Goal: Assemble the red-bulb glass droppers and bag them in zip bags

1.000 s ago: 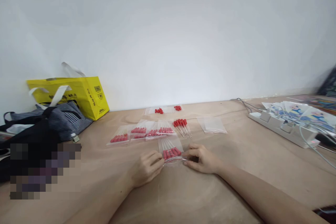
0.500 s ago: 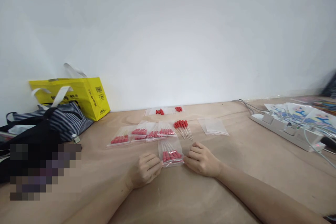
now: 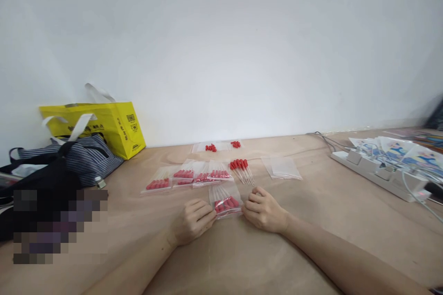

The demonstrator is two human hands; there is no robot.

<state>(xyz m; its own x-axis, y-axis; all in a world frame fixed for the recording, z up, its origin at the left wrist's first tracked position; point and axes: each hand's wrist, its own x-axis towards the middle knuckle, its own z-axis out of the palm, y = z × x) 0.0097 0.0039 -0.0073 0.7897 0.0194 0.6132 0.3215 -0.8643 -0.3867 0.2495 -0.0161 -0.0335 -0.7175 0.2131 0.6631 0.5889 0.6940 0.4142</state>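
Note:
A clear zip bag (image 3: 225,196) lies on the table in front of me, with several red-bulbed droppers inside, bulbs toward me. My left hand (image 3: 194,222) is closed on the bag's near left corner. On the near right corner, my right hand (image 3: 265,210) pinches the bag edge with curled fingers. Just beyond it lies a loose fan of red-bulbed droppers (image 3: 241,169). Several filled zip bags (image 3: 158,180) overlap in a row behind and to the left. Flat unfilled zip bags (image 3: 282,167) are stacked to the right.
More red-bulbed droppers (image 3: 211,148) lie in plastic by the wall. At left stand a yellow bag (image 3: 129,129), a striped bag (image 3: 90,161) and a dark bag. A white power strip (image 3: 377,173) with cables and printed packets (image 3: 394,150) occupies the right.
My left hand has shifted slightly right along the bag's near edge. The droppers inside lie a little differently, and both hands keep hold of the corners.

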